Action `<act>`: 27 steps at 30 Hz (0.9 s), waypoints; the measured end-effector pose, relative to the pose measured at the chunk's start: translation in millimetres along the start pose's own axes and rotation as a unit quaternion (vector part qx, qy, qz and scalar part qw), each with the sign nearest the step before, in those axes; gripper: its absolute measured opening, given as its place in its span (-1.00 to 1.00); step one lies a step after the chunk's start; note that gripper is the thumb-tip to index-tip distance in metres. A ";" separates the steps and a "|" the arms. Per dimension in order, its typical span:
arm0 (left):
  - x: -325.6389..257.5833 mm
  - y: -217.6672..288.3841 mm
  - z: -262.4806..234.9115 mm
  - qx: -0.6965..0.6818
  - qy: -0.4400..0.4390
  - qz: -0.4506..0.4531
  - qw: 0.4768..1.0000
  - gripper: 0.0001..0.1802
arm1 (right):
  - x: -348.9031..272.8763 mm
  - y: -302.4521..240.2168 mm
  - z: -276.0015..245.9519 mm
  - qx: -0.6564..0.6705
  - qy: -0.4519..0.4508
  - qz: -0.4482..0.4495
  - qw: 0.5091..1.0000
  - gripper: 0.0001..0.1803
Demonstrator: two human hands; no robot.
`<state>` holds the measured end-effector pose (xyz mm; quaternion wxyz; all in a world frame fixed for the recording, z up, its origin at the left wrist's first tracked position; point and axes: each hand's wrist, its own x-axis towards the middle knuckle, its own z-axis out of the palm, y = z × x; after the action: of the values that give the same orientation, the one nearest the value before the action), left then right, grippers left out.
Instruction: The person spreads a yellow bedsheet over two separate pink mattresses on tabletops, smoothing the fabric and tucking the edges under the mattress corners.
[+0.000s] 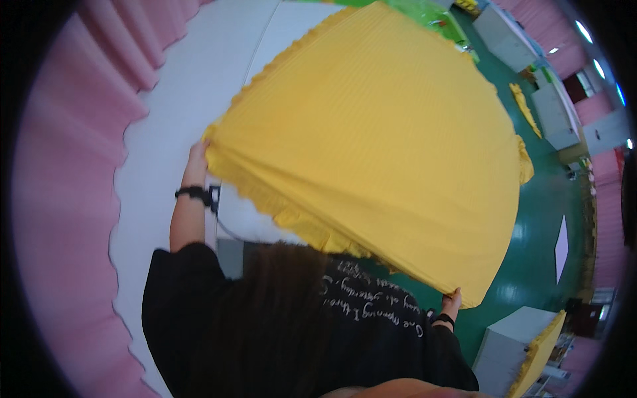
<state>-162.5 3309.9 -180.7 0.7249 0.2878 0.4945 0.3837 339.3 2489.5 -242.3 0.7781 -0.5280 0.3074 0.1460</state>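
A large yellow ruffled cloth cover is stretched out in front of me and fills the middle of the head view. My left hand grips its left corner, with the fingers partly hidden by the fabric. Lower down on the right, my right hand pinches the near right corner. Between the two hands the near edge runs slanting and taut, with a gathered frill hanging below it. Fine ribbing shows across the cloth.
A white tabletop lies to the left, beside a pink pleated curtain. Green floor spreads on the right, with white cabinets farther back. A white box-like unit with yellow frilled cloth stands at lower right.
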 end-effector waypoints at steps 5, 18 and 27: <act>9.3 25.9 -2.1 -0.121 -0.077 -0.069 0.987 -0.62 | 22.8 -5.4 -2.2 -0.071 0.054 -0.001 0.996 -0.61; 5.3 17.1 8.4 -0.122 -0.118 -0.116 0.979 -0.62 | 6.9 2.3 -12.8 -0.056 0.042 -0.025 0.997 -0.71; 24.0 5.6 -23.6 0.453 0.113 0.352 0.811 -0.69 | 9.2 7.9 1.3 0.029 0.103 -0.012 0.994 -0.64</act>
<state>-181.0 3333.9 -196.3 0.2666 0.6923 0.5559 0.3751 342.4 2492.9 -253.6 0.7587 -0.5213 0.3839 0.0730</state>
